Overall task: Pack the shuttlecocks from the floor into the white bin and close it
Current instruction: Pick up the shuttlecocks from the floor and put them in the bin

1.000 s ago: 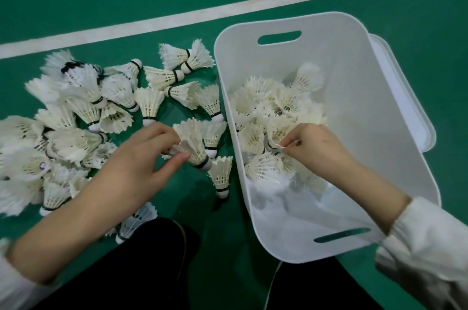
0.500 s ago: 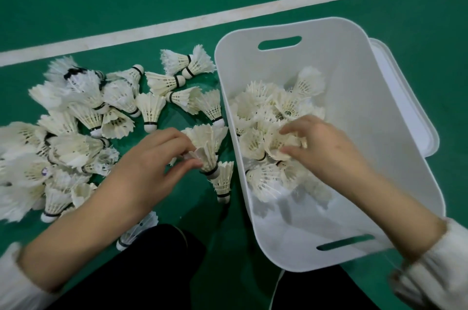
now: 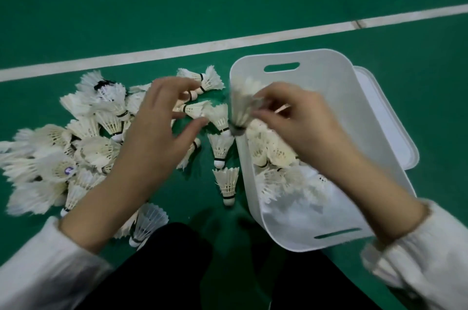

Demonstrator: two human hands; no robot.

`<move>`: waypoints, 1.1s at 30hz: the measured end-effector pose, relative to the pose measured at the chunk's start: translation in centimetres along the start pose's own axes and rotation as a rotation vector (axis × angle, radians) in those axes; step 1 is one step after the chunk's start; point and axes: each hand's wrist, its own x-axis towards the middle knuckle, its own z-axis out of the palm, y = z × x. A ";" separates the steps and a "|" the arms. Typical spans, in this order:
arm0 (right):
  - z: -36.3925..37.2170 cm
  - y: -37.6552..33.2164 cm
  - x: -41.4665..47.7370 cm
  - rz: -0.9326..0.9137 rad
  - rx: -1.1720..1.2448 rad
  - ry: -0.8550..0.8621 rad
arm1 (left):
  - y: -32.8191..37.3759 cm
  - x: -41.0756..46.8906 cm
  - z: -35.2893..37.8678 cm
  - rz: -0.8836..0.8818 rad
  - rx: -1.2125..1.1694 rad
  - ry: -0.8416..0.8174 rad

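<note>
Several white feather shuttlecocks (image 3: 76,147) lie in a pile on the green floor at the left, and a few more (image 3: 226,183) lie beside the bin. The white bin (image 3: 379,157) stands open at the right with several shuttlecocks (image 3: 276,152) inside. My right hand (image 3: 301,129) is above the bin's left rim and pinches a blurred shuttlecock (image 3: 240,107), cork end down. My left hand (image 3: 157,132) hovers over the floor pile with its fingers spread and nothing in it.
The bin's white lid (image 3: 397,137) lies flat behind the bin's right side. A white court line (image 3: 202,47) crosses the floor beyond the pile. My dark-trousered knees (image 3: 177,271) are at the bottom edge, near a shuttlecock (image 3: 147,223).
My right hand came up out of the bin to its left rim and now holds a shuttlecock. My left hand let go of the one it pinched and moved up over the pile.
</note>
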 end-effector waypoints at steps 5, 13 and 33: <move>-6.6 4.2 -1.8 0.436 -0.210 0.118 | -4.5 -1.2 5.5 -0.110 0.216 -0.457; -2.4 14.8 -3.5 0.718 -0.452 -0.246 | -8.7 -4.0 11.0 -0.045 0.259 -0.646; 3.3 -1.7 0.7 -0.213 -0.774 -0.437 | -7.7 -3.9 3.7 -0.174 0.081 -0.427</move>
